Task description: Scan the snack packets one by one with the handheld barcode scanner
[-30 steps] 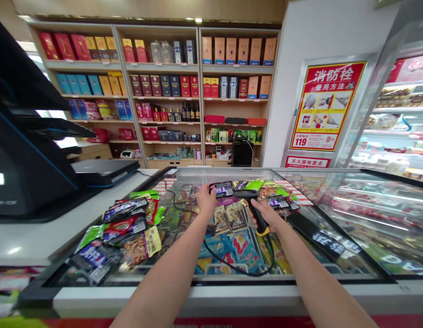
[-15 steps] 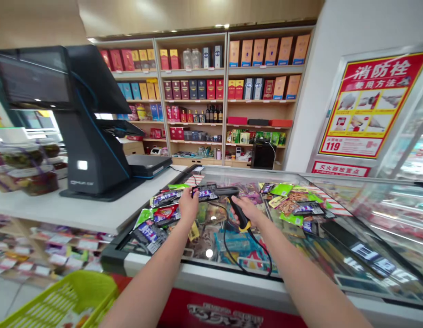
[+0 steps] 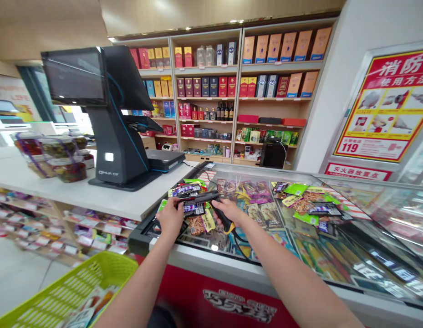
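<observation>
black-and-yellow handheld barcode scanner (image 3: 208, 197): handle wrapped in right hand (image 3: 228, 212), fingers closed. black plastic packet (image 3: 193, 209), purple lettering: pinched at left edge by left hand (image 3: 170, 217), over mixed snack packets (image 3: 199, 224) at left of clear glass freezer lid (image 3: 231, 170). best held flat, face uncovered, scanner nose square to film.

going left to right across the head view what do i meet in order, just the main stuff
Stacked clear tubs → dark checkout terminal → left hand → right hand gripping a black handheld scanner → loose pile of snack packets beyond it → red wall poster.
</observation>
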Demonstrator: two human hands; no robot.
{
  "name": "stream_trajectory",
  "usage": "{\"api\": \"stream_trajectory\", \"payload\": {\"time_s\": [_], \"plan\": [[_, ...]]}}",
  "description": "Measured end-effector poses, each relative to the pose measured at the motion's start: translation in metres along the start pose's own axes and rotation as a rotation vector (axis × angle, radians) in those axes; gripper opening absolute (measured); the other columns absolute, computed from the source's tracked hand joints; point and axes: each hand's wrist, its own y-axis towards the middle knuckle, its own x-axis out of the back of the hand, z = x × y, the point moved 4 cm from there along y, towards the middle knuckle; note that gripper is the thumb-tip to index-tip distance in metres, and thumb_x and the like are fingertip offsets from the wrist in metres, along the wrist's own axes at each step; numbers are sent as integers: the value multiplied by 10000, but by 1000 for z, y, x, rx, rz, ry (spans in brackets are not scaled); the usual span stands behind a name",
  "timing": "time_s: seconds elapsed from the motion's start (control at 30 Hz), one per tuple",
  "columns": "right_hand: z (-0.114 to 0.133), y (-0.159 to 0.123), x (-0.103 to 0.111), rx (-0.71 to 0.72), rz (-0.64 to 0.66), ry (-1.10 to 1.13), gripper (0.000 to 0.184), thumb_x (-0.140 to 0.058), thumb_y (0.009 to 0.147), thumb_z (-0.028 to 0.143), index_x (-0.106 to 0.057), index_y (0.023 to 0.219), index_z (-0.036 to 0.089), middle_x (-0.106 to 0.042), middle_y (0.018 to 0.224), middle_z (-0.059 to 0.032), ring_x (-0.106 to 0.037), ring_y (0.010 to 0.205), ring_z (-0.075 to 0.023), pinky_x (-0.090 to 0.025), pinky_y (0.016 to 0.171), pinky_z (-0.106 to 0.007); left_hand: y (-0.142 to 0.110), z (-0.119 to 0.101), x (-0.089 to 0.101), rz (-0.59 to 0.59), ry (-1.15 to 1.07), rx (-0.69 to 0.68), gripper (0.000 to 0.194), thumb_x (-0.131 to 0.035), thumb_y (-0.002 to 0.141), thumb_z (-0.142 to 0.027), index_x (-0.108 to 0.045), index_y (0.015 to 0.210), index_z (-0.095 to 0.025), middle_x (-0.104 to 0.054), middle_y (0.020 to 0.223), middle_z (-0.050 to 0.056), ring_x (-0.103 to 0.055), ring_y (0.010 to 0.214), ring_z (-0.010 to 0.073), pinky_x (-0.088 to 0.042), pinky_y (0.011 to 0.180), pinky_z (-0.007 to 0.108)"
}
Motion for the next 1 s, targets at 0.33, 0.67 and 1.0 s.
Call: {"api": "stream_trajectory", "payload": {"time_s": [0.33,0.67,1.0], "plan": [[3,-15,45,61,-96,13,358,-602,809,522,-435,829,206,-544,514,67,-493,354,-87,-426,345,-200,-4,-66,-19,-114,-118,-211,183,-547,801,-225,-607,974,-210,-633,1148,91,-549,1122,269,-411,902,440],[0,-94,165,131,-394,147,371,-633,781,534,-472,807,200,-551,519,58,-492,363,-89,-415,342,-202,-59,-208,-117,321,-118,-416,258,-559,812,-273,-607,1062,-232,-628,1140,76,-582,1077,234,-409,906,404],[-15,-164,268,200,-677,187,454,-541,836,570,-509,627,168,-518,420,9,-469,335,-90,-429,354,-207,-127,-298,-210,600,-20,-428,593,-563,743,-602,-628,1153,-178,-567,1268,188,-494,1198,368,-393,924,520]]}}
